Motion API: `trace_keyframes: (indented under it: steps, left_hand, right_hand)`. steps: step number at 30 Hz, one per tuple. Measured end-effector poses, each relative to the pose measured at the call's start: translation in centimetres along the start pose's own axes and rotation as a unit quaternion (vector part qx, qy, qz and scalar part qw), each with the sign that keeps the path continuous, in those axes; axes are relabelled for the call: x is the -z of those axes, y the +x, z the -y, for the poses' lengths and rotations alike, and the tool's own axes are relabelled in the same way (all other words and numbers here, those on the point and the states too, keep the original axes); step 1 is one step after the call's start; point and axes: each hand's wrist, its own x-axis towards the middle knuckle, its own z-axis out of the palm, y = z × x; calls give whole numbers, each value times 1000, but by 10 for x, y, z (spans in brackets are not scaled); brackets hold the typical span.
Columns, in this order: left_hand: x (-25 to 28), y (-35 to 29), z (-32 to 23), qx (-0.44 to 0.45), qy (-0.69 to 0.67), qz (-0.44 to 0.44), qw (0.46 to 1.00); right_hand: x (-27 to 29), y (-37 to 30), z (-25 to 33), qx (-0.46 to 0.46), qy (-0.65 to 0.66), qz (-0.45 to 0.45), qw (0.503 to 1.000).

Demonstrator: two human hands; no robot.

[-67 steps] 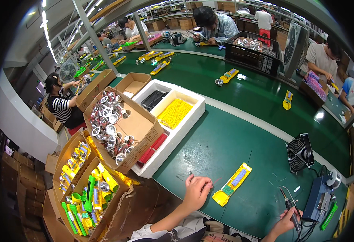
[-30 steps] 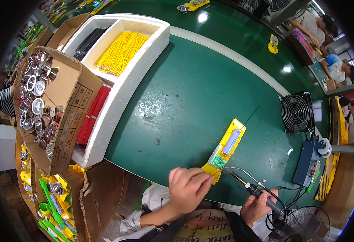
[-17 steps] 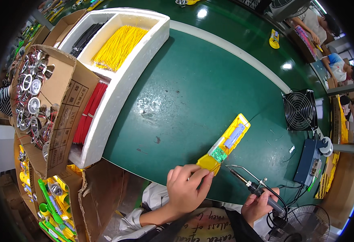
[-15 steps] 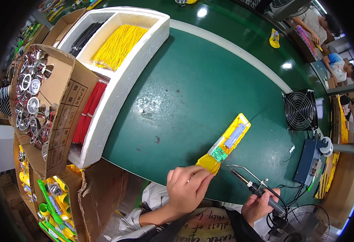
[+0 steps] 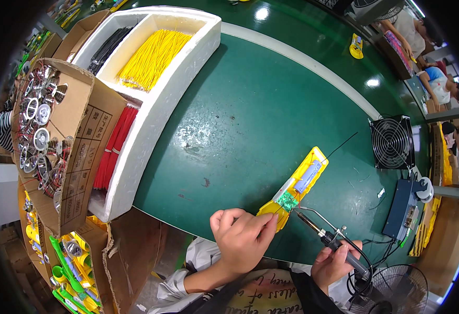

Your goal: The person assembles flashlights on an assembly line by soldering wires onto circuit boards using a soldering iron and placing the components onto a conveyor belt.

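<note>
Pinching narrowly, its exact hold unclear, the left hand (image 5: 241,236) sits nearest the yellow casing (image 5: 298,176), which lies at its two o'clock, long axis seven-to-one; the right hand (image 5: 336,264) grips a soldering iron (image 5: 330,240) aimed toward ten.

My left hand (image 5: 241,238) hides part of the yellow casing (image 5: 271,209); whether my soldering iron (image 5: 330,239) touches the green board (image 5: 287,201) is too small to tell.

casing (image 5: 269,208): yellow | cylinder (image 5: 308,177): lilac | circuit board (image 5: 287,200): green | tabletop (image 5: 255,125): green | foam box (image 5: 158,112): white | clothing (image 5: 4,131): black-and-white stripes
</note>
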Motion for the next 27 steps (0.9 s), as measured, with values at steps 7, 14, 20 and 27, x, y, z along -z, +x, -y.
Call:
trace_keyframes:
  steps: [7,14,20,27]
  left_hand:
    - [-2,6,0,-10,-28,-27,999]
    - [-5,8,2,-10,-31,-20,999]
    - [-6,11,2,-2,-50,-21,999]
    - [-6,11,3,7,-63,-18,998]
  right_hand:
    - [-10,-4,-6,56,-40,32,997]
    - [-13,-6,-7,64,-57,16,996]
    - [-16,-9,-9,80,-71,29,994]
    - [-10,-9,-9,90,-89,68,990]
